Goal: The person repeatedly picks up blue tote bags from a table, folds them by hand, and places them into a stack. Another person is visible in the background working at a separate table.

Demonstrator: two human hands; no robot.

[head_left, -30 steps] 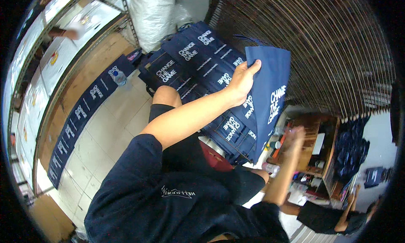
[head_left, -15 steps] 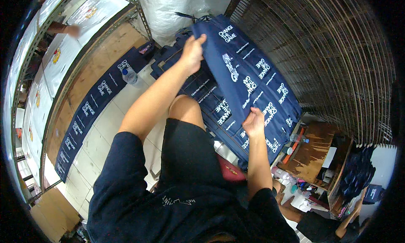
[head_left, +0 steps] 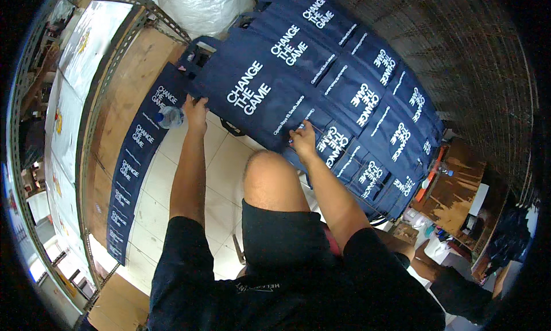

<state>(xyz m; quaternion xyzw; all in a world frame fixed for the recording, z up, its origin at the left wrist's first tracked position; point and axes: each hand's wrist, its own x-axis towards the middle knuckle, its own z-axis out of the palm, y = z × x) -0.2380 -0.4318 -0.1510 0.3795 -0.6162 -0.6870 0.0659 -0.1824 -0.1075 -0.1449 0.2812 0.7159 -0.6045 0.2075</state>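
Left hand (head_left: 196, 114) pinches a white-lettered navy bag (head_left: 248, 95) by its left corner | right hand (head_left: 303, 142), fingers bunched at its near edge, grip I can't tell | bag spread atop other bags (head_left: 373, 101)

White sack (head_left: 200, 9) beside a metal shelf (head_left: 159, 15)
Plastic bottle (head_left: 171, 117) (blue-capped), pale floor tiles (head_left: 221, 184), worn wooden cabinet (head_left: 449, 196).
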